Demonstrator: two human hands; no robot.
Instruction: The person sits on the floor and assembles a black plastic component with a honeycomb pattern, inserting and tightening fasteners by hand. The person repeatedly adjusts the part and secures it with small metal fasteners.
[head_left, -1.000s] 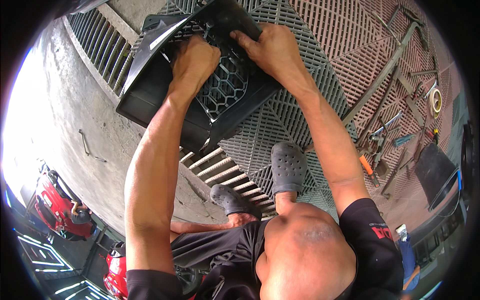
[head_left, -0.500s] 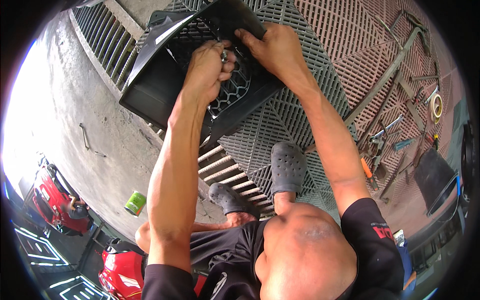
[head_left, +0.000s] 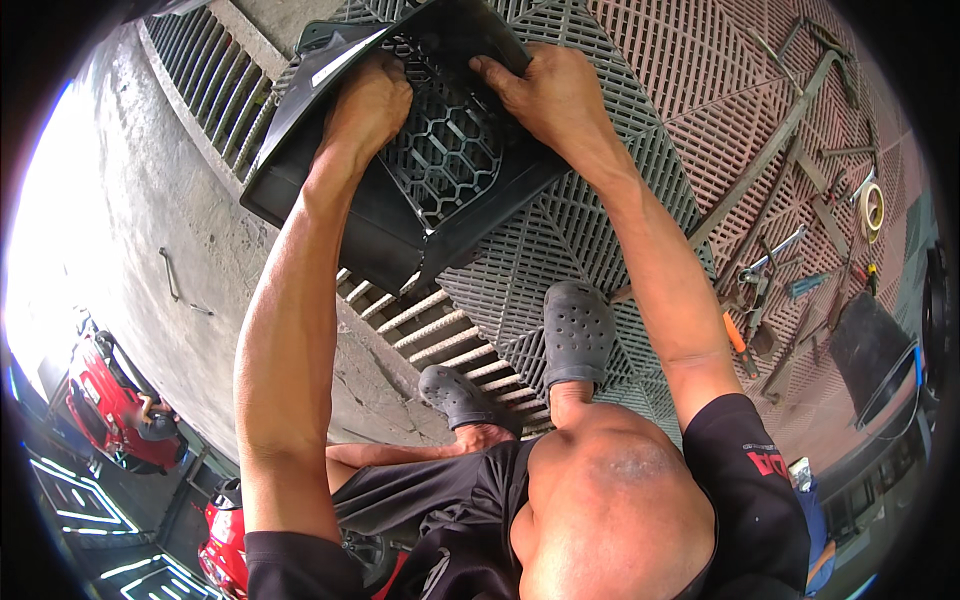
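A black plastic housing [head_left: 375,235] with raised walls is held out in front of me, tilted over the floor mats. A honeycomb grille [head_left: 447,155] fills its middle. My left hand [head_left: 368,108] is inside the housing, near the left wall, with its fingers curled. The fingertips are turned away, so I cannot make out what they hold. My right hand [head_left: 552,100] clasps the housing's right wall, thumb on the inner face and the other fingers behind it.
Spread over the red mat at right are an orange-handled tool [head_left: 738,345], a wrench [head_left: 785,250], a tape roll [head_left: 872,207] and long metal bars [head_left: 770,150]. A spanner [head_left: 168,275] lies on concrete at left. A metal grating [head_left: 430,340] crosses by my feet.
My left hand has moved left from the grille toward the left wall, and the small metal piece in its fingers is no longer visible. My forearm now hides the green can. The right hand stays put.
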